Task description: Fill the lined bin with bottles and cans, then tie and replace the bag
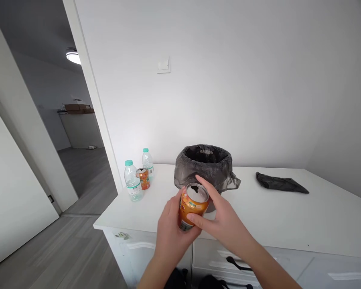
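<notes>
An orange drink can (193,206) with an opened top is held between both hands, in front of the white cabinet's edge. My left hand (172,226) wraps round its left side and lower part. On the other side, my right hand (218,214) grips the can with the thumb across its front. Just behind the can stands a bin (204,170) lined with a black plastic bag, its lower part mostly hidden by the can and hands.
Left of the bin, a second orange can (143,179) stands between two clear bottles with green caps, one nearer (133,184) and one farther (147,162). A folded black bag (281,183) lies right on the white cabinet top (267,216). A doorway opens at left.
</notes>
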`<state>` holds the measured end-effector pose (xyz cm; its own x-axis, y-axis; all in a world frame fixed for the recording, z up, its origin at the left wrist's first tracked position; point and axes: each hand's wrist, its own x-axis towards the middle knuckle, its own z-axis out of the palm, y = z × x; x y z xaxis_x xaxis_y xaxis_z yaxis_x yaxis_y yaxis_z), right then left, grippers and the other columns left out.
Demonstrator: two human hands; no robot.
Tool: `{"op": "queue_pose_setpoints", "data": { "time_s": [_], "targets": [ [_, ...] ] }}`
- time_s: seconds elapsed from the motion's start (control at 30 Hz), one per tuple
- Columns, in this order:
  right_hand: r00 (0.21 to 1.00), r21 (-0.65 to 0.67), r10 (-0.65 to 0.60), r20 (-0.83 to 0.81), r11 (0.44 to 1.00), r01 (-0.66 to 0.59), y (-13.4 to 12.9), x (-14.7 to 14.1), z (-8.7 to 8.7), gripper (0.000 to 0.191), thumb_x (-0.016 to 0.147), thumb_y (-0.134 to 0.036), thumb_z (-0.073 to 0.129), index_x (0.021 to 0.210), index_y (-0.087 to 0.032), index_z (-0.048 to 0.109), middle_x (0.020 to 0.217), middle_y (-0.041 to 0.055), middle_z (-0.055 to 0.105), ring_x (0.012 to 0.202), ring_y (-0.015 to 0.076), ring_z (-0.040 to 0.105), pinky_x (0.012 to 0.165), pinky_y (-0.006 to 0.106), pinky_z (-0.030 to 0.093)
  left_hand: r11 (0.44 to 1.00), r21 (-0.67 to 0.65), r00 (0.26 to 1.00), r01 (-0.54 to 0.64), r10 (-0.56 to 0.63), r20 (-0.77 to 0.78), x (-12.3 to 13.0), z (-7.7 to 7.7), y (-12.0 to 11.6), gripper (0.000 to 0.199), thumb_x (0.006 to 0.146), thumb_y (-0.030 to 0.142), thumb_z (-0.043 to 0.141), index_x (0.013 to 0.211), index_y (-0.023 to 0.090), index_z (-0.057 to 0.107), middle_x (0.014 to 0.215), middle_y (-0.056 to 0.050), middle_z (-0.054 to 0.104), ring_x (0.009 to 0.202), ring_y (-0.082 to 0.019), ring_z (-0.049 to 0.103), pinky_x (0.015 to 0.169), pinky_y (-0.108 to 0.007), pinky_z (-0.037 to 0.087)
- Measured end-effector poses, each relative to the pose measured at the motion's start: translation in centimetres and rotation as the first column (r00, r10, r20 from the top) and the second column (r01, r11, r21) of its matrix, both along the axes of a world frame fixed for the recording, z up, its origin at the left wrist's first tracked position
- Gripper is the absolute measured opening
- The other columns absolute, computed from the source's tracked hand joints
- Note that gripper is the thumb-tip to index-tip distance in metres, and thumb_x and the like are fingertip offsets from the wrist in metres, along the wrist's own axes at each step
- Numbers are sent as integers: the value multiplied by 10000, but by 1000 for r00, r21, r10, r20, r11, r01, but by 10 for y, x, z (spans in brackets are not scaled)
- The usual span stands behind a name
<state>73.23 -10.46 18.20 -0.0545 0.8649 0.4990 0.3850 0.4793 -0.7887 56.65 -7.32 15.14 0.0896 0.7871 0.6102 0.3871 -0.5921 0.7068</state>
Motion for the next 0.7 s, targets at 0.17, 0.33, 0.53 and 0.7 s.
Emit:
{"op": "queue_pose_setpoints", "data": {
  "time_s": [0.17, 0.33, 0.53, 0.7],
  "targets": [
    [997, 192, -36, 72, 981, 22, 30, 27, 72, 816, 763, -488, 765, 1506, -400, 439, 1413, 53, 592, 1243, 330, 610, 950, 473, 578, 998, 27, 990, 53, -49, -130, -17, -13, -9, 892, 881, 416, 712, 1620, 358, 216, 1600, -117, 406, 1459, -339, 421, 1117, -518, 472],
    [941, 302, -333, 62, 905, 301, 132, 69, 124, 767, 821, -454, 677, 1511, -305, 377, 1387, 104, 596, 1215, 295, 595, 946, 423, 541, 980, -195, 985, -49, 14, -174, -54, -48, -8, 542, 967, 456, 561, 1499, 388, 481, 1563, -101, 445, 1379, -344, 510, 752, -369, 622],
    [856, -35, -222, 467, 962, 269, 209, 52, 121, 696, 642, -452, 830, 1228, -206, 545, 1143, 103, 699, 963, 246, 663, 785, 340, 544, 922, -382, 983, -60, -12, -183, -77, -93, -11, 423, 987, 499, 499, 1381, 387, 602, 1550, -86, 463, 1269, -299, 601, 710, -335, 614],
    [658, -179, -67, 750, 937, 299, 220, 40, 109, 334, 579, -251, 842, 853, -183, 663, 815, 104, 723, 747, 291, 700, 664, 413, 565, 931, -362, 982, -47, -23, -185, -85, -104, -12, 404, 985, 487, 507, 1365, 406, 616, 1527, -94, 503, 1100, -272, 688, 649, -329, 613]
  ]
}}
